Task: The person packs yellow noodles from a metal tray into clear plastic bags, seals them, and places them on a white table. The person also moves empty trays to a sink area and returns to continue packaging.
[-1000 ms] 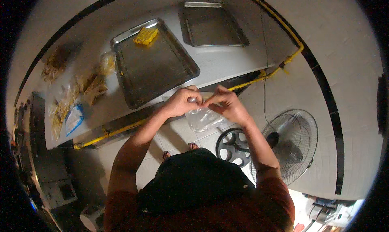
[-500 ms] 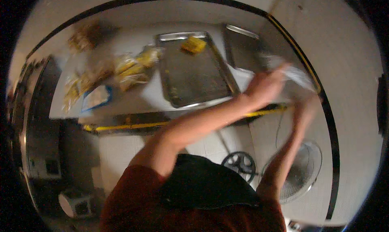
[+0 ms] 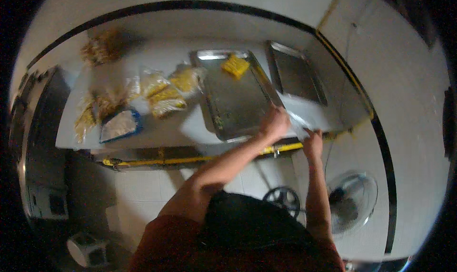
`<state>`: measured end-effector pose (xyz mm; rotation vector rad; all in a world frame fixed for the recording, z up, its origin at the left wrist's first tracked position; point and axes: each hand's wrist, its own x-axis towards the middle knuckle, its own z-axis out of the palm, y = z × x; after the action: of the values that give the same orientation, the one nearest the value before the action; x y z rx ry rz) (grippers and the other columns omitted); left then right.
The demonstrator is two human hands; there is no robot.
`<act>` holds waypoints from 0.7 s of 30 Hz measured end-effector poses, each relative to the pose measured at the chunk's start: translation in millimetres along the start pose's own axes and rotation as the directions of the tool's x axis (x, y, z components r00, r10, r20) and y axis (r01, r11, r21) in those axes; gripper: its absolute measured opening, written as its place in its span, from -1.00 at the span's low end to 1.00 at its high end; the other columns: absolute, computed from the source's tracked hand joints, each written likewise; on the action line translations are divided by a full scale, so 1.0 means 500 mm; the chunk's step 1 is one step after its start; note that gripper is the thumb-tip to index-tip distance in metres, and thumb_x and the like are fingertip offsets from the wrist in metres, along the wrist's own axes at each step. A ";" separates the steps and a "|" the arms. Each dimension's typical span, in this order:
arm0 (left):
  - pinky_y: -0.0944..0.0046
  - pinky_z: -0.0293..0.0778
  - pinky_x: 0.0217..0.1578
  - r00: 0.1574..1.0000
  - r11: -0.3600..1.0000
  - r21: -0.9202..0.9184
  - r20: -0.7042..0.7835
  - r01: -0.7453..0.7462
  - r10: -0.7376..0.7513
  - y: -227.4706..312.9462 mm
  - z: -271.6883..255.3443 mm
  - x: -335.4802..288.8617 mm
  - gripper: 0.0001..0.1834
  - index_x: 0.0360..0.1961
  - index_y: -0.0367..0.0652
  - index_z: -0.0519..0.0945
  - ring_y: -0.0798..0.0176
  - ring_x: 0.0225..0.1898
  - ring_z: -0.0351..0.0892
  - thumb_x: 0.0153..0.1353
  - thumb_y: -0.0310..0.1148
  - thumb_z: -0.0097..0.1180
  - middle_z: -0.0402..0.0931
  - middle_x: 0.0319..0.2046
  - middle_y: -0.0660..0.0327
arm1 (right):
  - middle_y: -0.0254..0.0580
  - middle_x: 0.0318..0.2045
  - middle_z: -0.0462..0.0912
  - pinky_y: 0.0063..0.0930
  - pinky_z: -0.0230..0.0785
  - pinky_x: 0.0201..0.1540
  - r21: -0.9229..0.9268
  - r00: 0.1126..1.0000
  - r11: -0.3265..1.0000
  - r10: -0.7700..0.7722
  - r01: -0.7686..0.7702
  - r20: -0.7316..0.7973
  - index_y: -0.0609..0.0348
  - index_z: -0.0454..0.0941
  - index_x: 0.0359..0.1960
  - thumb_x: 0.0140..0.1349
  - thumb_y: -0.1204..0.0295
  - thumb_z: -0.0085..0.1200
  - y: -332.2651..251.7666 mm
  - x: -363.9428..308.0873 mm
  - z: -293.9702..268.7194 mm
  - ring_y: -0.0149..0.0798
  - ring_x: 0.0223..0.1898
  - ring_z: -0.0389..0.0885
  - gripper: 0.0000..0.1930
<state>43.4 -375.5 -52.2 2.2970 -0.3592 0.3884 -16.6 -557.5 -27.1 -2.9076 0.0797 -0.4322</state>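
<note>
A clear plastic bag (image 3: 297,121) stretches between my two hands, just off the right front corner of a large metal tray. My left hand (image 3: 276,122) is closed on one end of the bag, above the tray's near right edge. My right hand (image 3: 312,143) grips the other end, near the table's front edge. On the large tray (image 3: 238,105) a small heap of yellow food pieces (image 3: 235,66) lies toward the far end. Left of that tray sit several clear bags of yellow food (image 3: 167,101).
A second metal tray (image 3: 297,72) lies at the back right. Far left are a blue-edged tray of white powder (image 3: 119,126), more filled bags (image 3: 85,120) and a brownish heap (image 3: 101,47). A standing fan (image 3: 352,203) is on the floor at right, a white stool (image 3: 88,249) at lower left.
Both hands have come left and nearer to me with the plastic bag, toward the large tray's corner. The bag is now drawn into a narrow strip between them. The view has shifted slightly.
</note>
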 end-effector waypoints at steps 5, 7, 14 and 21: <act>-0.03 0.48 -0.30 0.947 0.934 -0.190 0.168 0.304 -0.274 0.001 -0.189 0.024 -0.44 -0.44 -0.23 0.64 -0.17 -0.36 0.58 0.12 0.13 0.00 0.56 -0.48 -0.12 | -0.09 -0.27 0.58 -0.26 0.42 -0.07 0.725 0.988 0.672 0.088 -0.152 0.125 0.13 0.56 -0.15 0.09 0.49 0.00 -0.067 0.094 0.021 -0.13 -0.23 0.55 -0.74; -0.02 0.47 -0.28 0.927 0.886 -0.288 0.207 0.362 -0.312 -0.085 -0.162 -0.016 -0.44 -0.39 -0.23 0.65 -0.17 -0.35 0.58 0.11 0.13 0.01 0.56 -0.43 -0.14 | -0.24 -0.34 0.56 -0.22 0.42 -0.08 0.889 0.906 -0.187 -0.021 -0.418 0.422 0.18 0.55 -0.25 0.08 0.50 0.00 -0.091 0.083 0.040 -0.26 -0.36 0.52 -0.81; 0.11 0.47 -0.26 0.957 0.879 -0.406 -0.035 0.250 -0.289 -0.208 -0.072 -0.104 -0.71 -0.28 -0.19 0.64 0.06 -0.34 0.59 0.00 -0.26 0.14 0.59 -0.40 0.04 | -0.15 -0.36 0.52 -0.23 0.40 -0.16 0.976 0.975 0.138 -0.123 -0.168 0.185 0.10 0.57 -0.40 -0.02 0.46 0.09 -0.137 0.053 0.109 -0.18 -0.43 0.49 -0.89; 0.36 0.35 -0.29 0.899 0.068 -0.920 0.360 0.387 -0.250 -0.144 -0.226 -0.097 -0.88 -0.48 -0.13 0.61 0.34 -0.39 0.44 -0.08 -0.55 0.09 0.47 -0.47 0.29 | 0.14 -0.32 0.55 -0.20 0.42 -0.14 0.277 0.986 0.948 -0.167 0.157 0.012 0.16 0.63 -0.29 0.09 0.35 0.01 -0.220 0.013 0.155 0.07 -0.30 0.56 -0.78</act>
<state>6.9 -238.1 -42.2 0.9312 -0.0513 -0.2312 14.6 -435.9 -75.2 -2.6538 -0.2102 -0.3840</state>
